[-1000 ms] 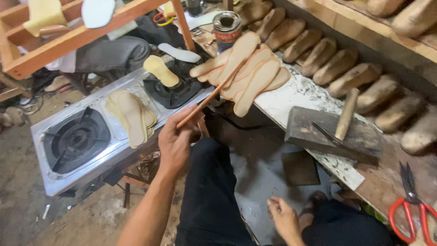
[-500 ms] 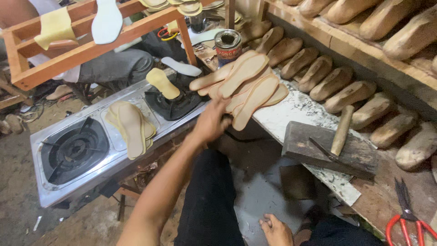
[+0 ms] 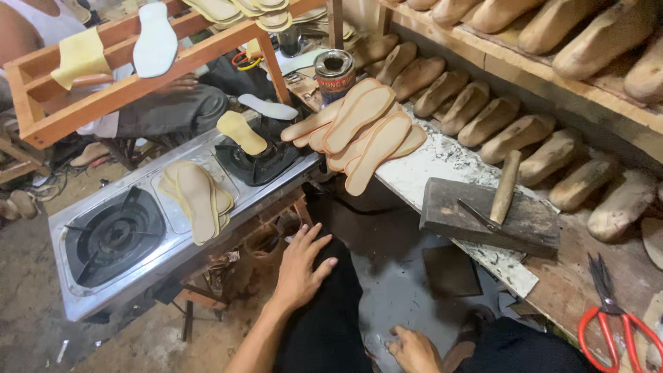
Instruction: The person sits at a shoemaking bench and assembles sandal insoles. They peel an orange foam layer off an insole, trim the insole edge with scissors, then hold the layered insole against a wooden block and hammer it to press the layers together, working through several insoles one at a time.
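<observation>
My left hand [image 3: 302, 265] rests flat on my left knee with its fingers spread and nothing in it. My right hand [image 3: 413, 348] lies low by my right leg at the bottom edge, fingers loosely bent, holding nothing. A pile of tan shoe insoles [image 3: 364, 131] lies on the bench ahead of me. A two-burner gas stove [image 3: 148, 273] stands to my left, with a stack of pale insoles [image 3: 197, 197] between the burners and one yellowish insole [image 3: 241, 131] on the right burner.
A hammer [image 3: 503, 190] lies on a dark block [image 3: 526, 228] on the bench. Several wooden shoe lasts [image 3: 514, 135] line the back, a metal can [image 3: 334, 73] stands behind the insoles, red-handled scissors [image 3: 608, 314] lie at right. A wooden rack [image 3: 103, 97] stands beyond the stove beside a seated person [image 3: 48, 17].
My left hand held a thin stick by the insole pile, reached to the pile, then came back down to my knee without the stick. My head has tilted up slightly.
</observation>
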Action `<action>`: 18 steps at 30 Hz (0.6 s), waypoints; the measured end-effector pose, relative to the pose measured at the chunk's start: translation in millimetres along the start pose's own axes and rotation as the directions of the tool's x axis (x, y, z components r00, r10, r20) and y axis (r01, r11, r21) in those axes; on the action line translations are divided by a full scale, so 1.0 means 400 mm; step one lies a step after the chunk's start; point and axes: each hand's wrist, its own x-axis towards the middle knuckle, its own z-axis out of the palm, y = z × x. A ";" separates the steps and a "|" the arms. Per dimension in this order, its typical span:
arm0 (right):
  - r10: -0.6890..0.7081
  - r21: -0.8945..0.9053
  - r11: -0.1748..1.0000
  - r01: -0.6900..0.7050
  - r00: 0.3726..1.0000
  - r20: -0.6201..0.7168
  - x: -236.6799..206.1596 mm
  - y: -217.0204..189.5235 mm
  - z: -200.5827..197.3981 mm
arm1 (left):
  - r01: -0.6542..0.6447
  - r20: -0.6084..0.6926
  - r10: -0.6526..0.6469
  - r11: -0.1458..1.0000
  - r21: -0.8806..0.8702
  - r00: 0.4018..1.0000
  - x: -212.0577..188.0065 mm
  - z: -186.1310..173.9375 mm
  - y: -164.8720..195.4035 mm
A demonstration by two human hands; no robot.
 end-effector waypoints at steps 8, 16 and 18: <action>0.039 -0.029 0.999 -0.037 0.995 0.090 0.043 0.037 0.050 | 0.701 0.584 -0.392 0.335 -0.629 0.711 0.062 0.079 -0.159; 0.152 -0.069 0.987 -0.143 0.976 0.157 0.146 0.014 0.090 | 0.974 0.846 -0.528 -0.147 -0.175 0.073 -0.013 0.248 -0.237; 0.164 -0.071 0.985 -0.155 0.974 0.158 0.147 -0.020 0.086 | 0.979 0.832 -0.550 -0.125 -0.162 0.067 0.023 0.263 -0.249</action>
